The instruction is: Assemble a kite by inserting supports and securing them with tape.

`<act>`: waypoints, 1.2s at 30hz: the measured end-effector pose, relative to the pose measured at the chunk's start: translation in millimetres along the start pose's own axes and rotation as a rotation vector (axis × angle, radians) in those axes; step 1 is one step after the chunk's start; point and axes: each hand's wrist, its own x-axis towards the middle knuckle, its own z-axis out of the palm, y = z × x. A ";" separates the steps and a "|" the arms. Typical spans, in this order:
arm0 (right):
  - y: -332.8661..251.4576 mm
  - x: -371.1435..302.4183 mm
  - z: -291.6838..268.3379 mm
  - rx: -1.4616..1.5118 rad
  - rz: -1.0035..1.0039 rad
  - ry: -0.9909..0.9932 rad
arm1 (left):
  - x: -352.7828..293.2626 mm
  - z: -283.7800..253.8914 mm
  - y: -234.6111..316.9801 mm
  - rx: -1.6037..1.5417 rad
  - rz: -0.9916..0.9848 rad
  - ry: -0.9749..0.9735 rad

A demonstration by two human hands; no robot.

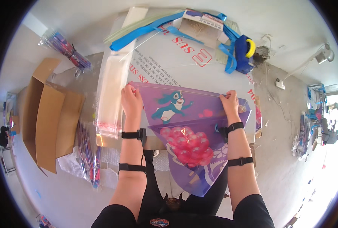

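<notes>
A purple kite [159, 102], printed with a blue cartoon animal and a cluster of pink balloons, hangs folded between my hands over the table's near edge. A thin pale rod or cord runs along its upper edge. My left hand [131, 99] is closed in a pinch on the upper left corner. On the other side, my right hand [231, 103] pinches the upper edge near the right end. The lower part droops in front of my lap. Both forearms wear black straps.
The table [153, 68] has a printed white cover. Clear plastic sleeves [114, 91] lie at its left. Blue strips [150, 32], an open carton [201, 28] and a blue tape dispenser [245, 53] occupy the back. An open cardboard box [49, 121] and wrapped bundles [89, 155] stand left.
</notes>
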 end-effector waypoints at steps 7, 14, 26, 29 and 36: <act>2.5 9.3 -7.3 0.402 0.145 -0.176 | -92.4 -7.1 -17.9 0.247 0.124 0.024; -4.7 22.8 -32.5 0.411 0.097 -0.337 | -115.8 -15.0 -9.6 0.448 0.079 -0.078; -99.9 -26.4 -3.7 -0.320 -1.141 -0.428 | -120.7 -21.7 5.7 0.447 0.290 -0.239; -100.5 -25.5 3.1 -0.336 -1.193 -0.411 | -118.8 -21.0 7.0 0.442 0.292 -0.249; -96.2 -24.4 14.2 -0.314 -1.174 -0.402 | -115.6 -20.5 6.4 0.427 0.281 -0.256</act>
